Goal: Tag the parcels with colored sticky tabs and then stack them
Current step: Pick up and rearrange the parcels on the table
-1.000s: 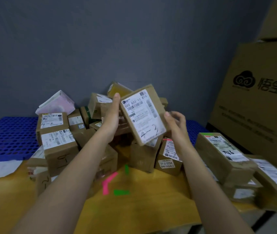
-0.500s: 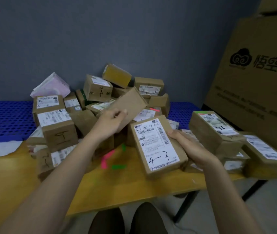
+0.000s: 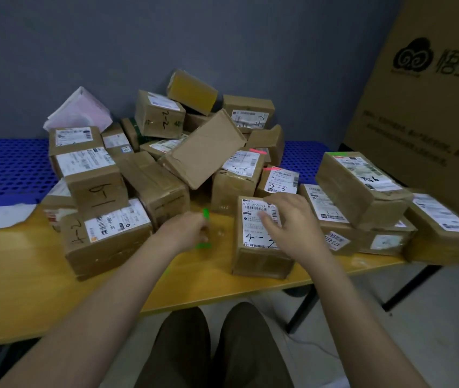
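Picking a green tab for the parcel marked 4-3

The 4-3 parcel lies flat on the yellow bench, label up, the right hand resting on its label with loosely bent fingers. Just left of it, the left hand curls over the green sticky tabs; whether it pinches 1 cannot be told. Best to peel 1 tab only, keep the parcel steadied, and press it on a bare label edge.

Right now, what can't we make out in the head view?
- Left hand: its fingers face away and blur; whether it grips a green tab is unclear.
- Parcel label: right hand covers the digit after "4-".
- Big carton: cut off by the right edge.
- Far-right parcel: label text blurred.
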